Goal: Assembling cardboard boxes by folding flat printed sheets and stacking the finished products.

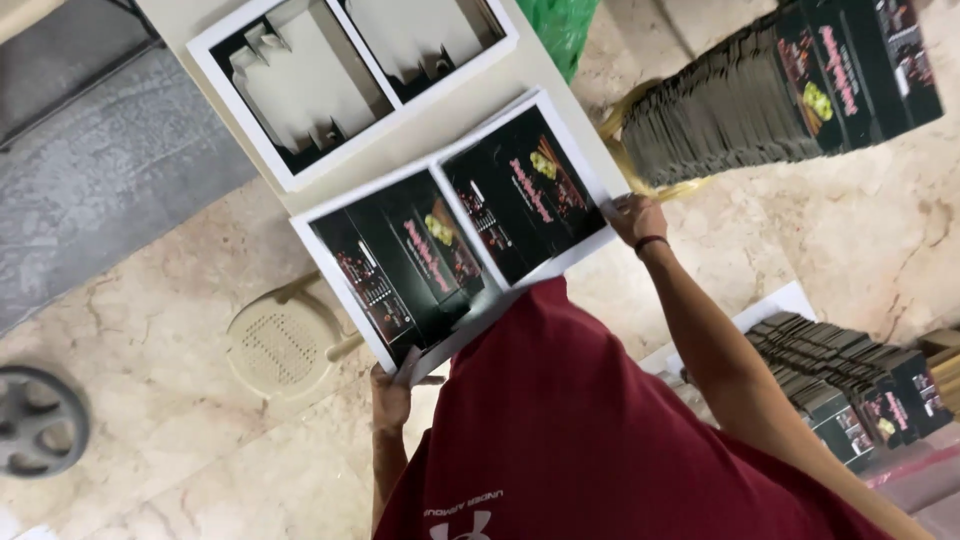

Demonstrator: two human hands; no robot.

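I hold a large white-edged printed sheet (pixel 455 235) with two black carton layouts on it, lying partly over the edge of a cream table (pixel 440 120). My left hand (pixel 392 392) grips the sheet's near left corner. My right hand (pixel 636 218), with a dark band at the wrist, grips its right corner. My red shirt (pixel 590 440) hides the sheet's near edge.
A second sheet (pixel 340 75) with its carton shapes punched out lies farther up the table. Stacks of flat black cartons lean at top right (pixel 790 90) and lie at right (pixel 850 385). A beige perforated stool (pixel 280 345), a grey wheel (pixel 38 420) and a green bag (pixel 560 25) stand on the marble floor.
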